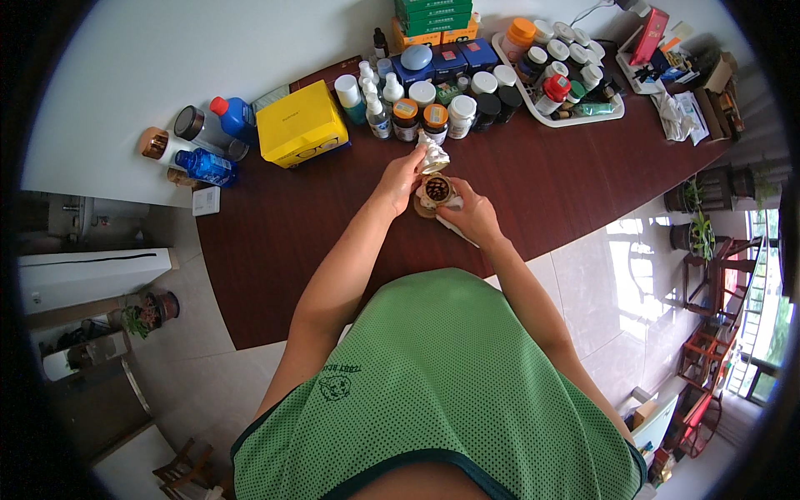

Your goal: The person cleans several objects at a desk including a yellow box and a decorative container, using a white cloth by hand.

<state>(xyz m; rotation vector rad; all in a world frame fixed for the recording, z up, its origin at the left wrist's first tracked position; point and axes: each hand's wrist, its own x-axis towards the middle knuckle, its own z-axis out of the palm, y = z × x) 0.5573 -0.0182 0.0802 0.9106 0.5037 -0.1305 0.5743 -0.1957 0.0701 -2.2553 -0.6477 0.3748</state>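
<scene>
Before me on the dark red wooden table is a small ornamental pot (437,190) with its top open, and dark brown pieces show inside. My left hand (401,180) holds a white sculpted lid (432,154) with a gold-coloured rim, tilted just beyond the pot's mouth. My right hand (471,214) grips the pot's near right side, thumb and fingers around it. A round brown wooden base (424,208) shows beneath the pot. Something flat and white (458,231) lies under my right hand, mostly hidden by it.
Bottles and jars (462,116) stand close beyond the lid. A yellow box (302,124) is at their left, then blue bottles (214,169). A white tray of supplement bottles (581,120) stands at the right back. Green boxes (434,17) are stacked by the wall. The table edge (594,222) curves at right.
</scene>
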